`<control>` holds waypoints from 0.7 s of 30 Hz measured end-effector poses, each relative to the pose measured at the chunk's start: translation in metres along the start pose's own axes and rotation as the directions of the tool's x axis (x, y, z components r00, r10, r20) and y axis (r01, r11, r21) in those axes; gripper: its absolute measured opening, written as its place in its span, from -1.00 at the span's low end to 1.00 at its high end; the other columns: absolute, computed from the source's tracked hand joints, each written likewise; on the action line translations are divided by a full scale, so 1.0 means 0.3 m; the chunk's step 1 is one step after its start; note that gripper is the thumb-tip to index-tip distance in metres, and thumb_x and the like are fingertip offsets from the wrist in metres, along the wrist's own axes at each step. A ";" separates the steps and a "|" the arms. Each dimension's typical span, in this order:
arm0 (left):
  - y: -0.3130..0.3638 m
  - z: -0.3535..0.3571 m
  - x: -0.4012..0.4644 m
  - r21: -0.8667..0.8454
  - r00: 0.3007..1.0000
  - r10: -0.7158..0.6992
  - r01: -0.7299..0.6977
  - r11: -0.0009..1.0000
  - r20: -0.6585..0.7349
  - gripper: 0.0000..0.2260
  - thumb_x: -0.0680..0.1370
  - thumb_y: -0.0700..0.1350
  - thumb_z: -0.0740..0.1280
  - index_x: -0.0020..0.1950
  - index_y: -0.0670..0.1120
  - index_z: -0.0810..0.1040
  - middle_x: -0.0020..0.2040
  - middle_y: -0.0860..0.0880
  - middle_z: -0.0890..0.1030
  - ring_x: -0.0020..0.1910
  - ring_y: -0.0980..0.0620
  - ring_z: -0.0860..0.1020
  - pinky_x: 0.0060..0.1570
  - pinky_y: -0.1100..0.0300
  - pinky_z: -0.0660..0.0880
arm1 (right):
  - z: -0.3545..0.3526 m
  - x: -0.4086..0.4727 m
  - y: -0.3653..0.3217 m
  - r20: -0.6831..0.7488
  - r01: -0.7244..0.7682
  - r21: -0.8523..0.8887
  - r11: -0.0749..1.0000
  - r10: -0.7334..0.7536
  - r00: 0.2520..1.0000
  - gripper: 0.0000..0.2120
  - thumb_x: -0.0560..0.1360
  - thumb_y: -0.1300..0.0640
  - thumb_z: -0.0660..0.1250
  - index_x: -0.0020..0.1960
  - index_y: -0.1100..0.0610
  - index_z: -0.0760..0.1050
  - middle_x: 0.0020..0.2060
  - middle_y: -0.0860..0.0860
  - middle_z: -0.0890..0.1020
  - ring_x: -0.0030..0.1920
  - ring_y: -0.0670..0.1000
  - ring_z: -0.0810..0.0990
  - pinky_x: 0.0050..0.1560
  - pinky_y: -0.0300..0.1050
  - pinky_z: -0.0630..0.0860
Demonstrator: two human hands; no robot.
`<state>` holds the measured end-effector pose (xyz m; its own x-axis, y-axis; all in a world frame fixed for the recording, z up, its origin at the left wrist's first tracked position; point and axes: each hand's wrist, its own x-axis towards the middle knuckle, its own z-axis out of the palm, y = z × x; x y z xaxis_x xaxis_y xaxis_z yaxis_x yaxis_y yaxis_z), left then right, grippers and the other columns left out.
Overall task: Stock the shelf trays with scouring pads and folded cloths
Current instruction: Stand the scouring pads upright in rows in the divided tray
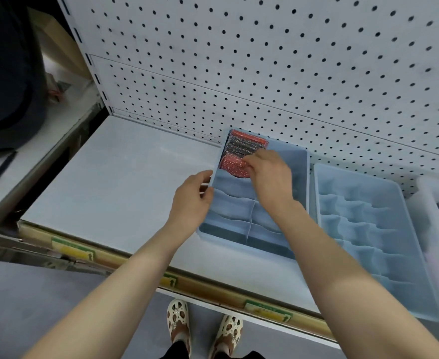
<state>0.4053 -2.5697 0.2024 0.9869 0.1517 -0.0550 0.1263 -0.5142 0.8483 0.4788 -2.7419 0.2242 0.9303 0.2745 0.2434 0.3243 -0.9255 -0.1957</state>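
Note:
A light blue divided tray (300,161) sits on the white shelf against the pegboard. Its far left compartment holds a row of scouring pads (244,145), red and grey, standing on edge. My right hand (267,174) reaches into the tray and its fingertips pinch the nearest red pad (232,165). My left hand (192,198) rests against the tray's left wall, thumb along the rim, fingers relaxed. The tray's other compartments hold nothing that I can see.
A second blue divided tray (399,193) lies to the right, with nothing in its compartments. At the far right edge is a white bin (425,203) with green and dark pads inside. The white shelf (114,177) stretches left. Price-tag strips line its front edge.

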 end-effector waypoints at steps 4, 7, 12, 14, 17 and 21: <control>-0.009 -0.002 0.003 0.029 1.000 0.024 -0.025 0.999 0.015 -0.63 0.63 -0.19 0.23 0.44 -0.08 0.41 0.33 -0.06 0.51 0.21 0.00 0.53 0.17 0.28 0.40 | 0.046 0.015 -0.019 0.044 0.000 -0.078 0.997 0.004 0.999 -0.82 0.51 0.27 0.31 0.04 0.11 0.63 -0.06 0.05 0.61 0.02 0.10 0.51 -0.25 -0.05 0.46; -0.013 -0.006 0.008 0.029 1.000 0.024 -0.025 0.999 0.017 -0.64 0.63 -0.18 0.22 0.45 -0.07 0.40 0.33 -0.06 0.51 0.22 0.00 0.52 0.18 0.25 0.43 | 0.057 0.000 -0.027 -0.071 -0.011 -0.016 1.000 0.010 0.997 -0.82 0.40 0.33 0.42 -0.05 0.15 0.68 -0.20 0.09 0.64 -0.18 0.16 0.58 -0.32 -0.05 0.45; -0.011 -0.010 0.008 0.044 0.999 0.035 -0.037 0.998 0.036 -0.63 0.63 -0.18 0.23 0.45 -0.09 0.40 0.33 -0.08 0.51 0.23 -0.02 0.52 0.20 0.23 0.42 | 0.039 -0.030 -0.026 0.050 -0.043 0.063 0.997 0.040 0.998 -0.74 0.52 0.22 0.36 0.20 0.15 0.61 0.03 0.11 0.66 0.03 0.20 0.57 0.02 0.05 0.46; -0.009 -0.017 0.010 0.065 0.998 0.040 -0.043 0.997 0.049 -0.63 0.63 -0.19 0.24 0.45 -0.10 0.39 0.32 -0.10 0.51 0.23 -0.04 0.52 0.20 0.20 0.43 | -0.002 -0.065 -0.019 0.009 -0.059 0.143 0.988 0.059 0.998 -0.71 0.52 0.22 0.38 0.24 0.18 0.59 0.08 0.13 0.66 0.07 0.21 0.57 0.10 0.07 0.47; 0.014 -0.014 0.000 0.228 0.987 0.158 -0.162 0.960 0.036 -0.58 0.57 -0.29 0.28 0.43 -0.13 0.42 0.35 -0.16 0.44 0.30 -0.13 0.43 0.30 0.08 0.38 | -0.080 -0.156 0.016 -0.081 -0.111 0.202 0.973 0.129 0.988 -0.74 0.55 0.22 0.36 0.22 0.18 0.60 0.09 0.13 0.64 0.07 0.22 0.58 0.11 0.04 0.49; 0.124 0.056 -0.050 0.309 0.905 0.412 -0.423 0.852 0.104 -0.53 0.46 -0.36 0.35 0.36 -0.11 0.49 0.37 -0.15 0.39 0.35 -0.16 0.34 0.38 0.00 0.33 | -0.220 -0.339 0.113 -0.168 -0.178 0.218 0.960 0.216 0.962 -0.68 0.59 0.19 0.30 0.34 0.17 0.51 0.19 0.13 0.58 0.15 0.20 0.55 0.15 0.08 0.48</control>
<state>0.3968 -2.6052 0.2261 0.9559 -0.1624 0.2449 -0.2790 -0.7629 0.5832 0.3839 -2.8183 0.2555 0.9361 0.0203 0.3511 0.1833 -0.8802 -0.4378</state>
